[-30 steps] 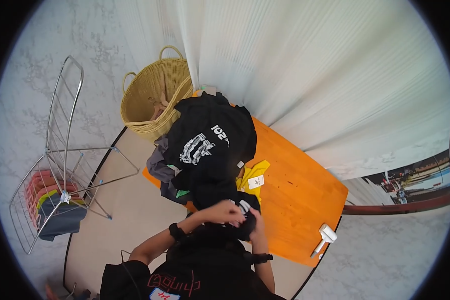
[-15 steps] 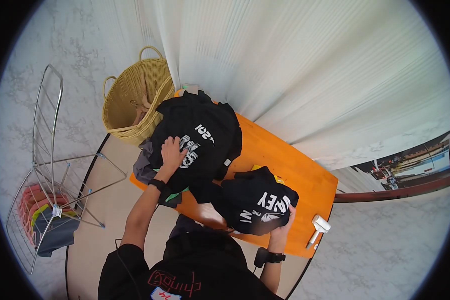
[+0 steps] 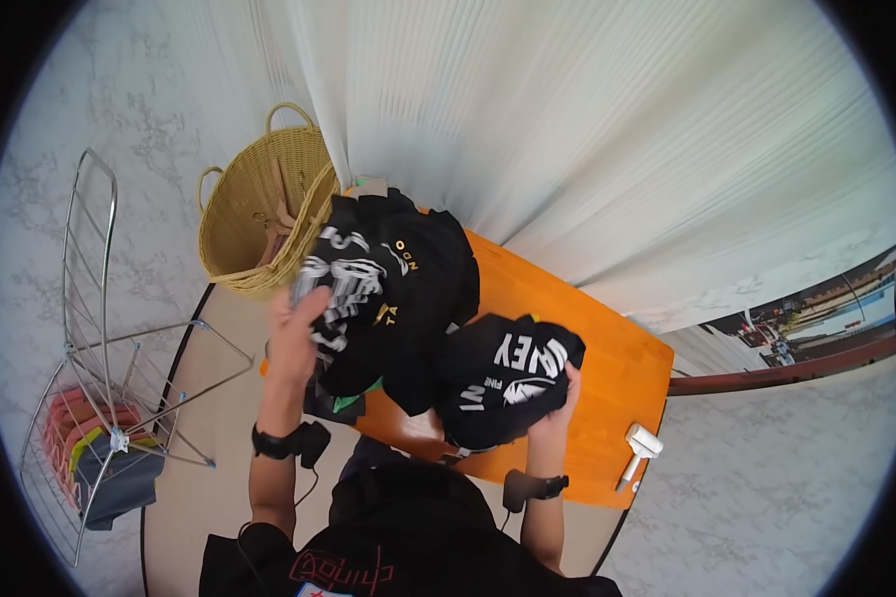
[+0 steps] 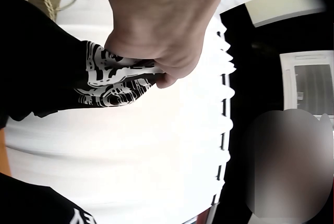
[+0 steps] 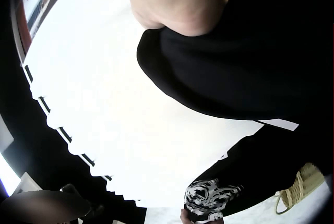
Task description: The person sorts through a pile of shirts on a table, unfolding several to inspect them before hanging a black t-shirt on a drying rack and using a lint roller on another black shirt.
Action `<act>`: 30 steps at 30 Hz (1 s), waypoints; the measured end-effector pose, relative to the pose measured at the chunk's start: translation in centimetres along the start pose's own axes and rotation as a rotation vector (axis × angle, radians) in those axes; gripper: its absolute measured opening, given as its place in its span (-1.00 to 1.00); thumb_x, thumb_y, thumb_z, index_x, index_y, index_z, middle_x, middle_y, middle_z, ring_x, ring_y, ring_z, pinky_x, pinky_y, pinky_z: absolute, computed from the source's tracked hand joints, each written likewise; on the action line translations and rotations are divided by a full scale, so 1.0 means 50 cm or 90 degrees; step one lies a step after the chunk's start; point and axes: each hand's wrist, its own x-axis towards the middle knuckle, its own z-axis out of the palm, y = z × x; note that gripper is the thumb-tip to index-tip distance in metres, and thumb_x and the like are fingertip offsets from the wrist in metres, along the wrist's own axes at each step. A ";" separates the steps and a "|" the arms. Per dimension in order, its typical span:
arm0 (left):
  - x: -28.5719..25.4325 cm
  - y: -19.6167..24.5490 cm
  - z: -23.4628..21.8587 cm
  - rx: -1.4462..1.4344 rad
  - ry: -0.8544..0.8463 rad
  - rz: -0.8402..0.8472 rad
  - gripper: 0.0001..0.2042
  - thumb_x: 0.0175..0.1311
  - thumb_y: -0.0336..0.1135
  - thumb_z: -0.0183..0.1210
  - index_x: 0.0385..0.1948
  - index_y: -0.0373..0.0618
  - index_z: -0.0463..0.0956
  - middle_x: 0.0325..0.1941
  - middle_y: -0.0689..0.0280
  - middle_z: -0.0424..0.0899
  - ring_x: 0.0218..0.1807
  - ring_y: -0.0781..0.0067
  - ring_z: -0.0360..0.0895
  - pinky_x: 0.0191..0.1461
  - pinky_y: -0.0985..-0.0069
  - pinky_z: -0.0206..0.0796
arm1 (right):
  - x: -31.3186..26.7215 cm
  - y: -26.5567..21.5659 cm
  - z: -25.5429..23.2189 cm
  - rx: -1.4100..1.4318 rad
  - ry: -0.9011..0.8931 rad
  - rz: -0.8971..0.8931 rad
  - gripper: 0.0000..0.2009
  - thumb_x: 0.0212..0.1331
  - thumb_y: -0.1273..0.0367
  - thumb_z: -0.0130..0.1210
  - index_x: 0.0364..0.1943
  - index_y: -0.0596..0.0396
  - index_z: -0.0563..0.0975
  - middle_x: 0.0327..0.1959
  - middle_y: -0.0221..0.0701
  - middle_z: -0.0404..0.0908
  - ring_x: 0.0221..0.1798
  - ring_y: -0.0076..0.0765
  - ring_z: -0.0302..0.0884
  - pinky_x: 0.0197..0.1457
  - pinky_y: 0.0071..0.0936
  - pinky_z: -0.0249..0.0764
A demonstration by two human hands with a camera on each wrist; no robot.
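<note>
In the head view my left hand [image 3: 294, 343] grips the edge of a black shirt [image 3: 368, 298] with a white graphic, lifted at its left side. The left wrist view shows that printed cloth [image 4: 117, 80] bunched in the fingers. At the right, my right hand [image 3: 554, 413] holds the side of another black garment [image 3: 498, 383] with white lettering, bundled over the table. Its fingers are curled over the dark cloth edge in the right wrist view, with the fingertips hidden. A white tag [image 5: 281, 124] sticks out under this cloth.
An orange table [image 3: 607, 418] carries the clothes, with a white handheld device [image 3: 641, 453] near its right corner. A wicker basket [image 3: 244, 199] with hangers stands behind at the left. Further left is a metal drying rack [image 3: 110, 328] with pink and grey cloths. A white curtain [image 3: 587, 149] hangs behind.
Both hands were together at the dark cloth; the right has since moved right with the lettered garment. The left reached onto the pile, then pulled the printed shirt's edge up and left.
</note>
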 end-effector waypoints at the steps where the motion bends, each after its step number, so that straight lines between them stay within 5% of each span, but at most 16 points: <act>1: -0.018 0.055 0.003 -0.027 -0.040 0.034 -0.68 0.23 -0.41 0.13 0.02 -0.27 0.45 -0.09 0.24 0.62 -0.03 0.39 0.58 0.09 0.43 0.42 | 0.008 0.000 0.033 0.010 -0.030 0.004 -0.61 0.21 0.17 0.02 -0.02 0.15 0.58 -0.03 -0.27 0.67 0.00 -0.21 0.61 0.17 -0.29 0.49; 6: -0.134 0.179 -0.053 -0.165 -0.100 0.198 -0.56 0.21 -0.33 0.07 0.14 -0.31 0.35 0.09 0.12 0.56 0.15 0.24 0.50 0.27 0.30 0.32 | 0.041 0.001 0.210 0.039 -0.210 0.003 -0.64 0.29 0.19 -0.04 -0.01 0.11 0.58 -0.04 -0.28 0.67 0.01 -0.21 0.63 0.17 -0.26 0.51; 12: -0.261 0.288 -0.134 -0.200 0.015 0.329 -0.50 0.14 -0.30 0.09 0.15 -0.30 0.34 0.08 0.10 0.55 0.13 0.17 0.51 0.27 0.25 0.32 | 0.096 0.038 0.394 0.066 -0.349 0.024 -0.62 0.22 0.13 0.06 -0.02 0.07 0.59 -0.05 -0.32 0.68 0.00 -0.25 0.63 0.14 -0.30 0.51; 14: -0.282 0.301 -0.156 -0.202 0.076 0.349 -0.48 0.11 -0.29 0.09 0.15 -0.29 0.34 0.08 0.09 0.55 0.13 0.14 0.52 0.28 0.24 0.32 | 0.125 0.088 0.416 0.065 -0.310 0.038 -0.61 0.18 0.10 0.11 -0.02 0.04 0.59 -0.05 -0.34 0.68 0.00 -0.27 0.62 0.14 -0.30 0.51; 16: -0.293 0.293 -0.159 -0.202 0.125 0.334 -0.46 0.09 -0.28 0.10 0.15 -0.29 0.33 0.08 0.09 0.55 0.12 0.12 0.52 0.28 0.22 0.32 | 0.213 0.168 0.367 0.022 -0.237 0.031 -0.58 0.14 0.14 0.18 0.03 0.06 0.55 0.00 -0.44 0.63 0.06 -0.34 0.55 0.20 -0.38 0.42; 18: -0.287 0.261 -0.134 -0.205 0.163 0.290 -0.45 0.06 -0.27 0.10 0.16 -0.28 0.33 0.08 0.08 0.55 0.12 0.09 0.52 0.28 0.20 0.32 | 0.256 0.250 0.307 -0.259 -0.103 -0.076 -0.55 0.16 0.16 0.22 0.03 0.17 0.53 -0.07 -0.36 0.61 0.05 -0.40 0.50 0.20 -0.44 0.33; 21: -0.289 0.205 -0.067 -0.239 0.160 0.187 -0.42 0.02 -0.26 0.11 0.16 -0.27 0.32 0.07 0.07 0.55 0.11 0.06 0.53 0.29 0.18 0.32 | 0.316 0.347 0.073 -0.906 -0.106 -0.095 -0.24 0.08 0.09 0.31 0.22 0.39 0.32 -0.05 -0.10 0.59 0.00 -0.16 0.57 0.10 -0.36 0.46; 22: -0.292 0.192 -0.043 -0.250 0.143 0.145 -0.41 0.01 -0.25 0.11 0.17 -0.27 0.32 0.07 0.06 0.55 0.11 0.05 0.53 0.29 0.17 0.32 | 0.298 0.357 0.001 -0.895 -0.143 -0.156 -0.20 0.05 0.06 0.34 0.24 0.36 0.30 -0.09 -0.07 0.60 0.01 -0.18 0.58 0.11 -0.37 0.47; 23: -0.296 0.181 -0.018 -0.260 0.120 0.097 -0.40 0.00 -0.25 0.12 0.17 -0.27 0.32 0.07 0.06 0.55 0.11 0.03 0.53 0.29 0.16 0.32 | 0.262 0.334 -0.016 -0.882 -0.194 -0.051 -0.19 0.06 0.07 0.36 0.29 0.30 0.28 0.05 -0.18 0.56 0.05 -0.28 0.56 0.14 -0.31 0.46; 25: -0.290 0.173 0.031 -0.245 -0.022 -0.012 -0.49 0.02 -0.29 0.14 0.08 -0.26 0.35 0.03 0.09 0.54 0.06 0.09 0.52 0.22 0.21 0.31 | 0.166 0.275 0.002 -0.741 -0.206 0.139 -0.30 0.18 -0.03 0.21 0.24 0.21 0.37 -0.06 -0.32 0.62 0.03 -0.33 0.56 0.12 -0.43 0.46; 29: -0.266 0.115 0.179 -0.087 -0.573 -0.238 -0.86 0.18 -0.46 0.23 -0.27 -0.24 0.50 -0.11 0.21 0.52 -0.11 0.38 0.48 -0.08 0.47 0.29 | 0.068 0.185 -0.097 -0.623 -0.109 0.148 -0.31 0.19 -0.03 0.19 0.24 0.21 0.37 -0.04 -0.31 0.61 0.04 -0.32 0.55 0.14 -0.41 0.45; 30: -0.264 0.058 0.208 -0.026 -0.766 -0.182 -0.85 0.24 -0.39 0.23 -0.38 -0.31 0.51 -0.16 0.22 0.50 -0.17 0.43 0.44 -0.13 0.50 0.25 | 0.047 0.164 -0.131 -0.577 -0.077 0.146 -0.32 0.20 -0.03 0.18 0.24 0.21 0.37 -0.04 -0.31 0.60 0.05 -0.31 0.55 0.14 -0.41 0.44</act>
